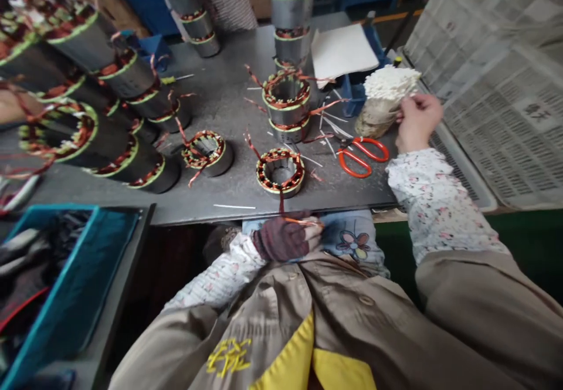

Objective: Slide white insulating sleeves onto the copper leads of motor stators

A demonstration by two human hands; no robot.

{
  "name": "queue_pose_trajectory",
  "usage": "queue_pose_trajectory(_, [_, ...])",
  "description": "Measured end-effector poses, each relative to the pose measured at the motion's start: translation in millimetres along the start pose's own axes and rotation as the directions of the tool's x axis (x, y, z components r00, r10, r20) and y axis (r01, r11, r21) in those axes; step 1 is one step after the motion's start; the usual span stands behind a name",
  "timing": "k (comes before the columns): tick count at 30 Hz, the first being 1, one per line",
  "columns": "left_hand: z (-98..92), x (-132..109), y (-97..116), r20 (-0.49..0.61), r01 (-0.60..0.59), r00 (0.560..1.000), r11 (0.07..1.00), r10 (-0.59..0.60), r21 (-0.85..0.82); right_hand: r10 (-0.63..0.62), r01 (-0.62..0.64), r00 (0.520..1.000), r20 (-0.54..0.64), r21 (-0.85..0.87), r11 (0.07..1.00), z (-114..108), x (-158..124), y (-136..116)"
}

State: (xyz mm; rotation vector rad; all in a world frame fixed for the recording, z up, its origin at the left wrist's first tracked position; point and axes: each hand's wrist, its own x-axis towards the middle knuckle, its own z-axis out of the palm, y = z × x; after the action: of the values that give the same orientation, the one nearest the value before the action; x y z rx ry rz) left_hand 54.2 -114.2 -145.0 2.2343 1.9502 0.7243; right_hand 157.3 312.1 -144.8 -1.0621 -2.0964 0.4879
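Observation:
My left hand [285, 237], in a dark fingerless glove, is closed around copper wire leads [301, 221] at the table's front edge. The leads run up to a motor stator [280, 173] with a grey steel core and a green-edged copper winding. My right hand [417, 120] is bare, its fingers pinched together against the side of an upright bundle of thin white sleeves [390, 82] in a brownish wrap. What sits between those fingertips is too small to tell. Red-handled scissors [363, 156] lie left of that hand, with loose white sleeves [328, 129] scattered beyond them.
Another stator [209, 154] stands to the left, and a stack of two [287, 105] behind. Taller stator stacks [105, 149] crowd the left side. White plastic crates [519, 108] rise at right. A teal bin [94, 273] is at lower left. White paper [343, 50] lies at the back.

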Motion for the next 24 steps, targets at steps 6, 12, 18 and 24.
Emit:
queue_pose_trajectory(6, [-36.2,30.3,-33.1,-0.252,0.251,0.949,0.939,-0.190,0.235,0.102,-0.019,0.949,-0.299,0.267,0.963,-11.3,-24.7,-9.6])
queue_pose_trajectory(12, [-45.9,37.9,-46.3,-0.187,0.370,0.917,0.927,-0.353,0.061,-0.096,0.340,0.825,-0.557,0.352,0.872,-49.3,-89.7,-92.3])
queue_pose_trajectory(18, [-29.0,46.9,-34.8,-0.308,0.357,0.900,0.927,-0.308,0.115,-0.486,0.445,0.873,-0.035,0.463,0.767,-31.8,-210.9,-168.2])
queue_pose_trajectory(24, [-22.4,54.8,-31.7,-0.255,0.293,0.938,0.932,-0.236,0.214,-0.172,0.090,0.976,0.133,0.476,0.875,27.5,-185.0,-170.0])
